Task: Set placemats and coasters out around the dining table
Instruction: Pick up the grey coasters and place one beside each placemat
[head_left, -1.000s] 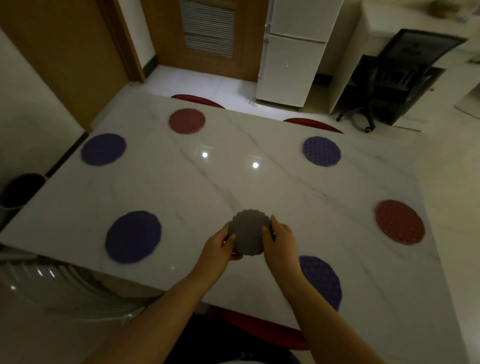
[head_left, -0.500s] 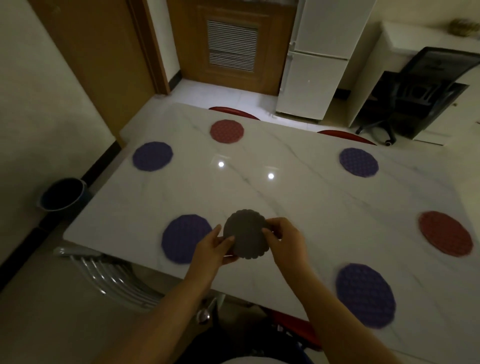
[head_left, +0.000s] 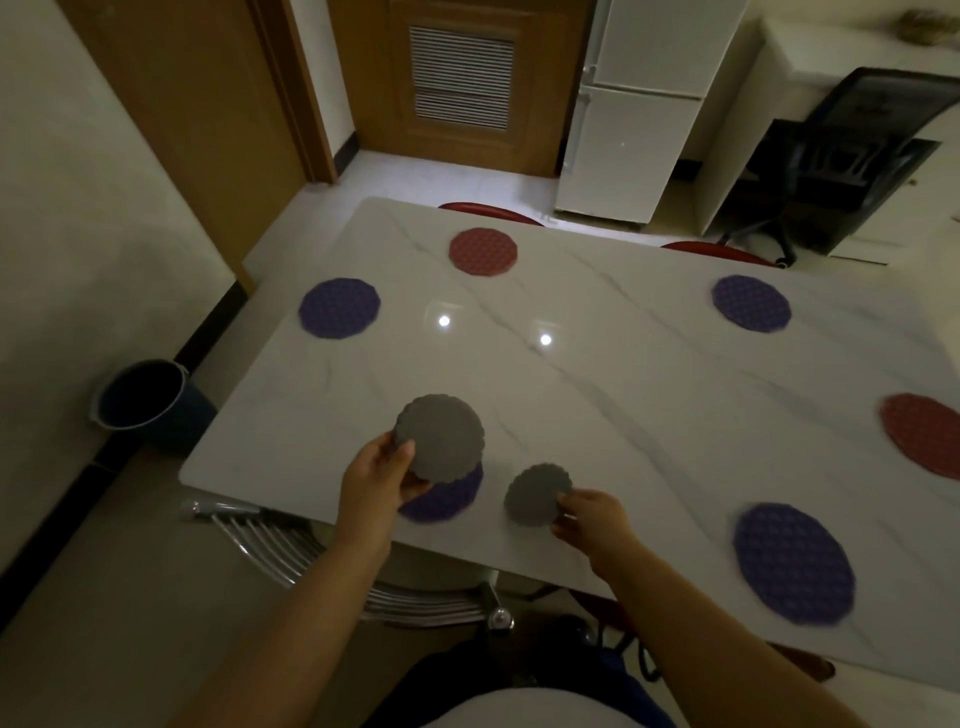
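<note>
While each hand grips a grey coaster, left hand (head_left: 382, 475) over near table edge (head_left: 291, 501), right hand (head_left: 592, 519) beside it.

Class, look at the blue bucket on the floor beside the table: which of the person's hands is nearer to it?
The left hand. It is holding grey coasters over the table's near corner, the bucket off to its left. The right hand is farther right.

No readable text, label, brand or number shows on anything here.

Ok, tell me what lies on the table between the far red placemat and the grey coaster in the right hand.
In the head view, only bare marble table between the far red placemat and that grey coaster, with two light reflections.
</note>
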